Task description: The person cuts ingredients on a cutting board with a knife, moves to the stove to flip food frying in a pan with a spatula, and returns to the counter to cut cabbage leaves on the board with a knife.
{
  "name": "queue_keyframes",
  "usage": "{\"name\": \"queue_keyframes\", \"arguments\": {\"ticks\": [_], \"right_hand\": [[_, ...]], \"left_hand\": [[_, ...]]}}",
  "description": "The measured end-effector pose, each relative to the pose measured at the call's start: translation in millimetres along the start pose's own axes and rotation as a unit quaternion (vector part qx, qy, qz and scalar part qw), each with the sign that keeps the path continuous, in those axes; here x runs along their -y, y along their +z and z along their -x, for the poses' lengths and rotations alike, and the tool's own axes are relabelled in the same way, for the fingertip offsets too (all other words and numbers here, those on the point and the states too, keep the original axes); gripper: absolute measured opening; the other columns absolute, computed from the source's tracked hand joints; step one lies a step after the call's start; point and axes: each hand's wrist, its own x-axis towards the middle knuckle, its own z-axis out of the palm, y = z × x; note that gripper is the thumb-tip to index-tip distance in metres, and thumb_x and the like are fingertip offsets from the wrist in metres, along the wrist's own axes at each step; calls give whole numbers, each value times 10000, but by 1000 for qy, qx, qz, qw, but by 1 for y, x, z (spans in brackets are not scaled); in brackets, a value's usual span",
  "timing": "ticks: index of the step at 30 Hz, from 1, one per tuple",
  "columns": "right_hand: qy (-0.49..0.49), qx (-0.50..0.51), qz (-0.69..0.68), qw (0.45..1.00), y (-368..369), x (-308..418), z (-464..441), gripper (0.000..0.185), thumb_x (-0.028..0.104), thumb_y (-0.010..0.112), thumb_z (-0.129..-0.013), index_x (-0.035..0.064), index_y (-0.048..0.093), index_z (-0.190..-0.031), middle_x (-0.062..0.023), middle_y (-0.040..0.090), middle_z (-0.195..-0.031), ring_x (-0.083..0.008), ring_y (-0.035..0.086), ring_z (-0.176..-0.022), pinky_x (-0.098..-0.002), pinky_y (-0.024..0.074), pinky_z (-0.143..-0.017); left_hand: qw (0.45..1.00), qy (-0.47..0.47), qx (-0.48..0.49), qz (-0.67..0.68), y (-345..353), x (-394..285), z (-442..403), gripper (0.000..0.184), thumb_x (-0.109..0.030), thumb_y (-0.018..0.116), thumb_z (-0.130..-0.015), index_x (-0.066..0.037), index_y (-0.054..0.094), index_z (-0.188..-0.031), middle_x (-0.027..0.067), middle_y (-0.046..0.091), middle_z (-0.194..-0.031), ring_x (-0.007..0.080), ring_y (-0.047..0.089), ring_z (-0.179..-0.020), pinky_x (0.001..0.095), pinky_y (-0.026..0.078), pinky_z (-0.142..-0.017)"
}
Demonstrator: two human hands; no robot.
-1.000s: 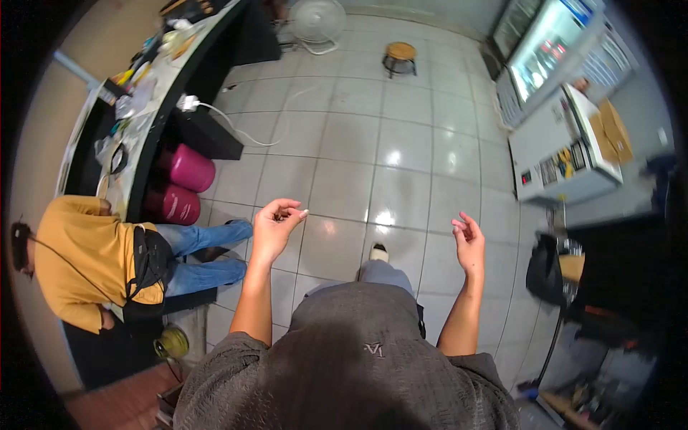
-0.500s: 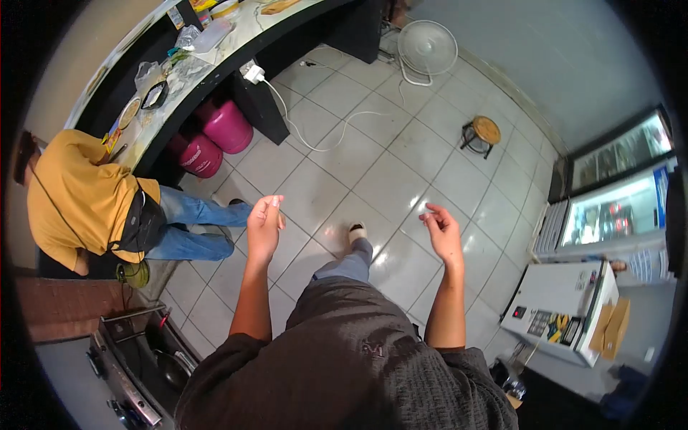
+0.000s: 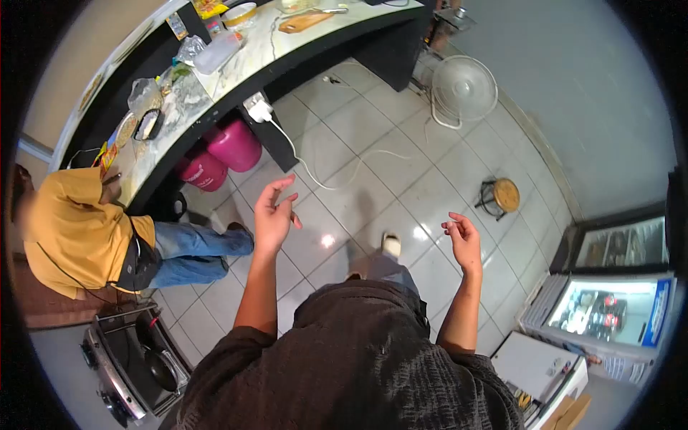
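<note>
While you stand over the tiled floor (image 3: 430,185), your left hand (image 3: 272,223) is half curled with its fingers apart, your right hand (image 3: 467,248) is loosely bent, and neither shows anything in it. Nearest the left in view, the white cable (image 3: 332,188) loops over the floor from a white plug (image 3: 258,110) at the counter (image 3: 261,51); it looks light and limp, best held at the plug's body. Nearest the right, the round stool (image 3: 507,195) stands on the tiles, probably stiff and fairly light, best gripped by its seat rim

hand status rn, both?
Left hand: open, fingers loosely bent, no object visible in it.
Right hand: partly open, fingers curled, no object visible.
</note>
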Motion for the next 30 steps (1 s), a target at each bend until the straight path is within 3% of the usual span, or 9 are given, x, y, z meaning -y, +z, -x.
{"name": "queue_keyframes", "arguments": {"ticks": [5,11,15,16,17,23,25,28,30], "right_hand": [[-19,97,-3,995,32,10,-142,309,97,586,-962,-25,587,-1246,-93,711,-986,-122,633,-878,-271,508,-821],[-33,192,-28,980,63,27,-322,327,97,611,-950,-18,583,-1254,-42,689,-926,-107,618,-857,-269,493,-809],[-77,213,-11,974,84,87,-432,313,140,634,-955,-9,601,-1229,-15,656,-847,-92,591,-794,-258,479,-764],[-88,214,-16,973,87,104,-450,300,156,637,-958,-8,615,-1209,-10,646,-816,-89,582,-759,-256,478,-745],[-86,223,-11,971,88,116,-468,300,156,637,-958,-8,615,-1209,-10,646,-816,-89,582,-759,-256,478,-745],[15,297,92,950,132,149,-582,238,176,613,-979,-18,661,-1108,-4,612,-731,-97,554,-649,-244,467,-682],[-70,277,22,958,157,145,-611,226,169,614,-979,-11,663,-1107,-22,637,-782,-104,602,-725,-249,475,-710],[-77,275,46,957,189,135,-667,241,155,612,-976,0,645,-1158,-59,678,-874,-124,647,-848,-265,493,-766],[-33,272,53,960,208,147,-706,256,142,614,-973,3,629,-1187,-73,689,-920,-134,650,-891,-275,498,-793]], "left_hand": [[995,3,-94,-33,19,14,-77,285,109,434,-866,16,610,-1070,171,628,-1267,296,650,-1052,249,468,-334],[973,4,-231,19,52,23,-195,249,102,422,-851,-8,580,-1009,166,653,-1165,178,655,-761,242,459,-322],[946,91,-306,-61,82,-1,-279,186,53,572,-899,-37,574,-1061,109,629,-1139,106,613,-743,200,457,-575],[942,94,-317,-58,87,-2,-297,179,1,682,-898,-44,596,-1049,56,642,-1055,67,583,-736,194,419,-660],[940,89,-325,-57,91,-3,-311,179,1,682,-898,-44,596,-1049,56,642,-1055,67,583,-736,194,419,-660],[958,39,-271,-80,94,9,-427,97,-69,765,-873,-25,689,-912,-20,656,-779,35,557,-718,194,435,-685],[966,47,-243,-70,83,27,-471,125,-128,736,-912,-18,696,-957,-12,661,-776,40,554,-699,198,437,-676],[973,49,-219,-51,71,35,-560,240,-246,648,-984,-10,691,-965,4,664,-796,41,524,-670,203,419,-651],[974,48,-220,-32,63,28,-620,210,-216,650,-979,-11,688,-959,0,661,-802,40,525,-684,205,411,-657]]}}
